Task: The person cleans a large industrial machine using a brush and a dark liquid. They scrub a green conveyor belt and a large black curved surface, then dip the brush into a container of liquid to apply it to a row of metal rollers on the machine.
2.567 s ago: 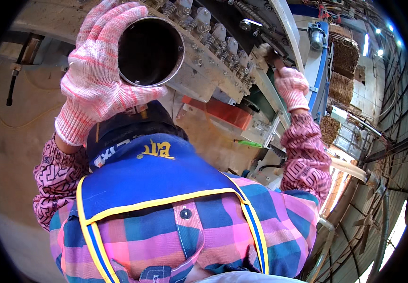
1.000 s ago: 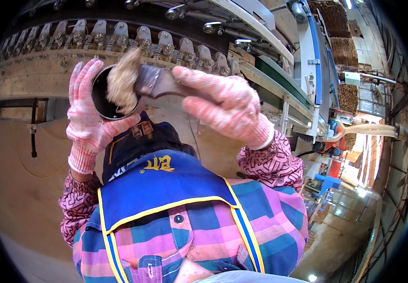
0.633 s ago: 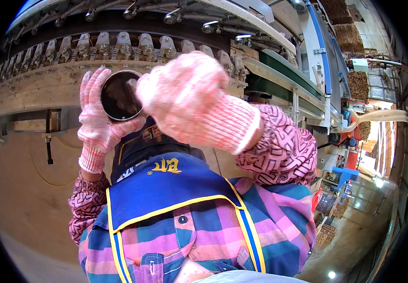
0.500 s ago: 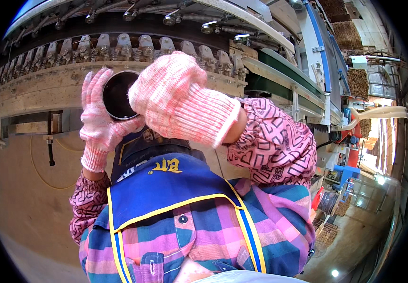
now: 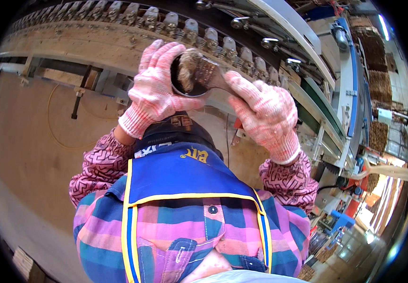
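Note:
In my left hand (image 5: pixel 153 89), gloved in pink-and-white knit, is a round dark can (image 5: pixel 175 78). The fingers and thumb wrap its side, and its open mouth faces up toward me. My right hand (image 5: pixel 266 108), in a matching glove, grips the handle of a wide flat paintbrush (image 5: pixel 208 73). Its pale brown bristles lie over the can's mouth, partly inside it. How deep they reach, and what the can contains, I cannot tell. Both hands are in front of my blue apron (image 5: pixel 190 174), close to the near rail of a machine.
A long dusty rail (image 5: pixel 72 40) runs across the far side, topped by a row of metal brackets (image 5: pixel 171 22) with springs. To the right stand a green machine panel (image 5: pixel 321 101) and a blue-edged frame (image 5: pixel 351 94). Brown stacks (image 5: pixel 379 87) stand at the far right.
The paintbrush has come into sight at the can's mouth. My right hand has moved right, away from the can's edge. The view has shifted, with the can now nearer the middle.

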Motion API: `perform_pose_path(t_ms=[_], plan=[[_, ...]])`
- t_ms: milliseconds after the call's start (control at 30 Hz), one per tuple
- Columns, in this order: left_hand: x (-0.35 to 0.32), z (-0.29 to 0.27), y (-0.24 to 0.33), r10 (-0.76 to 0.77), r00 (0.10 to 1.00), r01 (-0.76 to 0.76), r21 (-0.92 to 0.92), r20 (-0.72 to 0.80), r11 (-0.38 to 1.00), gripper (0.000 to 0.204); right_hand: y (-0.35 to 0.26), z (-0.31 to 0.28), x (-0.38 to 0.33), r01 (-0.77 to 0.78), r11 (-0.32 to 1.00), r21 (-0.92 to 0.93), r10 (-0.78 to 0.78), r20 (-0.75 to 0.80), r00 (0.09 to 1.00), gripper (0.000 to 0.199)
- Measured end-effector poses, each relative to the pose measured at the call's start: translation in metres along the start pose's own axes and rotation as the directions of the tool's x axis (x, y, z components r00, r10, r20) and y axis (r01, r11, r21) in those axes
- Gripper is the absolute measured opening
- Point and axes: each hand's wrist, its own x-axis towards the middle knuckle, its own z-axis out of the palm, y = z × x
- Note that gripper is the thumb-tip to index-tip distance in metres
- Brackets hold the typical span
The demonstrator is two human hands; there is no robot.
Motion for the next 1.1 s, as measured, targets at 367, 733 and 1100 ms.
perform_pose_path(t_ms=[367,733,1100], plan=[[0.002,0.000,-0.004,0.032,0.999,-0.031,0.026,-0.020,0.999,0.106,-0.008,-0.006,0.006,-0.049,0.998,0.050,0.048,0.038,0.998,0.040],[-0.001,-0.002,-0.009,0.029,1.000,-0.029,0.043,-0.007,0.999,0.108,-0.009,-0.004,0.007,-0.088,0.993,0.074,0.084,0.059,0.995,0.042],[0.001,0.000,-0.007,-0.027,0.999,0.025,0.050,0.029,0.998,0.109,-0.002,-0.019,0.018,-0.022,0.997,-0.077,0.029,0.093,0.995,0.045]])
